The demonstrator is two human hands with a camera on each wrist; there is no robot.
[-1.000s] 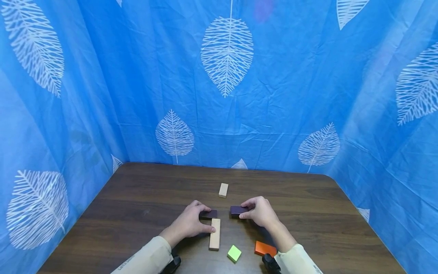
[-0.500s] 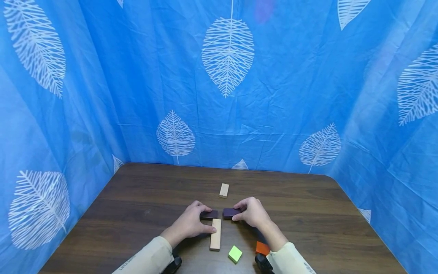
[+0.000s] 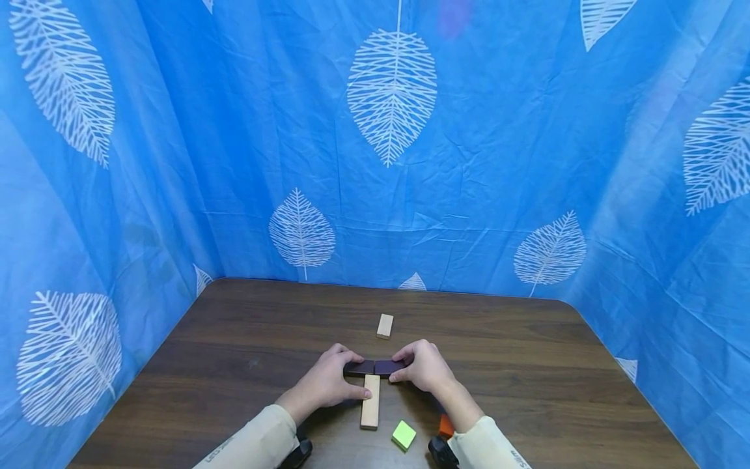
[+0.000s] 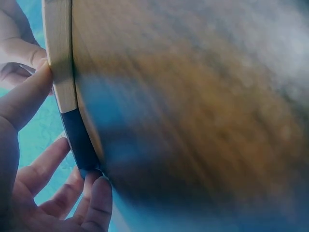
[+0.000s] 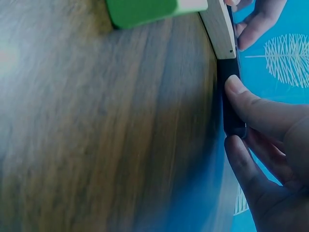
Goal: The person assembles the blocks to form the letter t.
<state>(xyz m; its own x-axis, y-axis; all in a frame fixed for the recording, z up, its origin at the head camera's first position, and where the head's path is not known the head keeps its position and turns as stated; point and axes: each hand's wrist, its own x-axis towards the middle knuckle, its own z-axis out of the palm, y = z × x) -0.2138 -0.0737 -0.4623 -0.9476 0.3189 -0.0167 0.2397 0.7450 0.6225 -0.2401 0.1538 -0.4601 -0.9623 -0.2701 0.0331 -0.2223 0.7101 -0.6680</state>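
Note:
Two dark purple wooden blocks lie end to end on the table in the head view: a left dark block (image 3: 359, 369) and a right dark block (image 3: 383, 368). A long plain wooden block (image 3: 370, 407) runs toward the person from their meeting point. My left hand (image 3: 325, 380) has its fingers at the left dark block's outer end, its thumb against the plain block (image 4: 60, 53). With thumb on the near side and fingers at the outer end, my right hand (image 3: 430, 370) pinches the right dark block (image 5: 233, 121).
A small plain block (image 3: 384, 326) lies farther back on the brown table (image 3: 263, 319). Nearer the person are a lime green block (image 3: 403, 435) and an orange block (image 3: 446, 426), partly hidden by the right forearm. A blue leaf-patterned curtain (image 3: 469, 195) surrounds the table.
My right hand has slid the right dark block leftward until its end met the left dark block. The left hand has stayed in place. The right forearm now covers more of the orange block.

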